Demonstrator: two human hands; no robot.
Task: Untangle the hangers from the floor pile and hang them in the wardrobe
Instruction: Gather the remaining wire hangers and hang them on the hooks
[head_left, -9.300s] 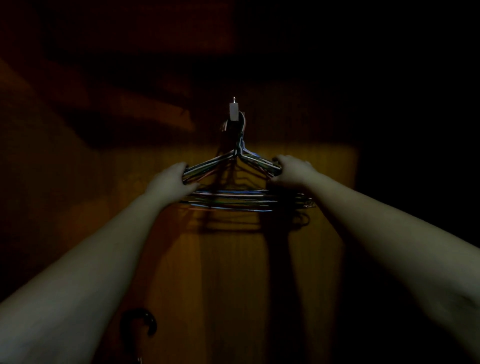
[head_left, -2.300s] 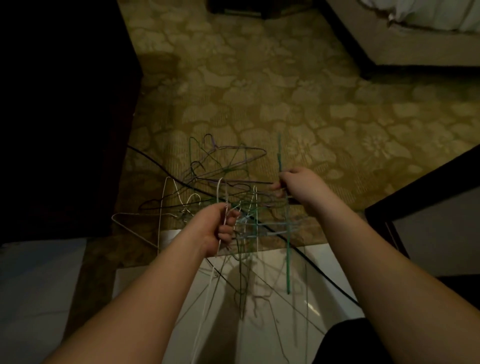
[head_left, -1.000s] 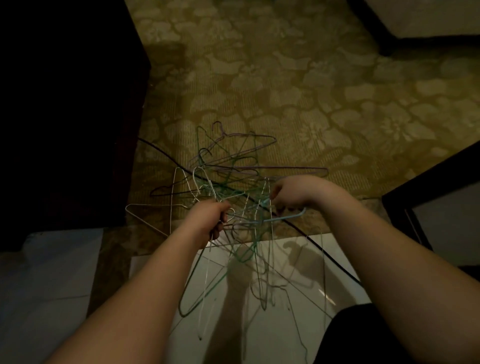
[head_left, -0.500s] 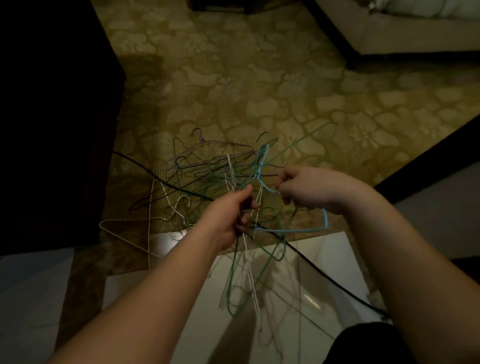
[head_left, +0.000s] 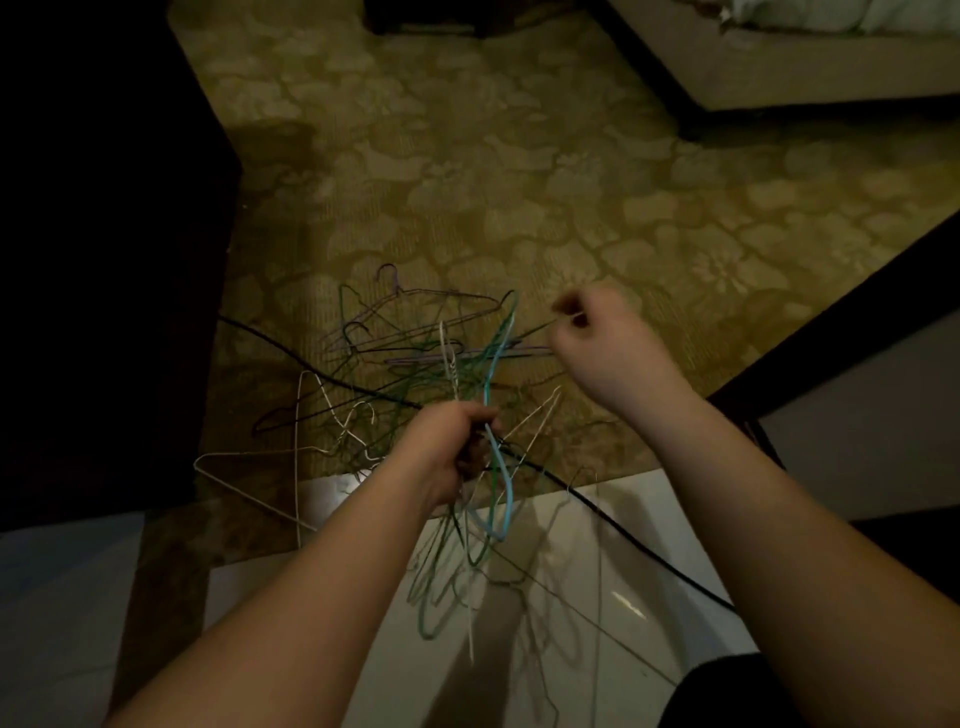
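Left hand (head_left: 451, 441) was fisted around a bunch of wire hangers (head_left: 467, 519), light blue hanger (head_left: 494, 431) among them, lifted over the white tile. Right hand (head_left: 605, 348) was raised, pinching a thin green wire (head_left: 535, 328). Floor pile (head_left: 374, 364) lay on the carpet (head_left: 519, 171). Dim light; individual wires in the tangle were hard to separate.

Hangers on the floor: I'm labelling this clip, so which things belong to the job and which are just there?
Job: hangers, blue hanger, left hand, right hand.
Just there: black cable, carpet, white tile.
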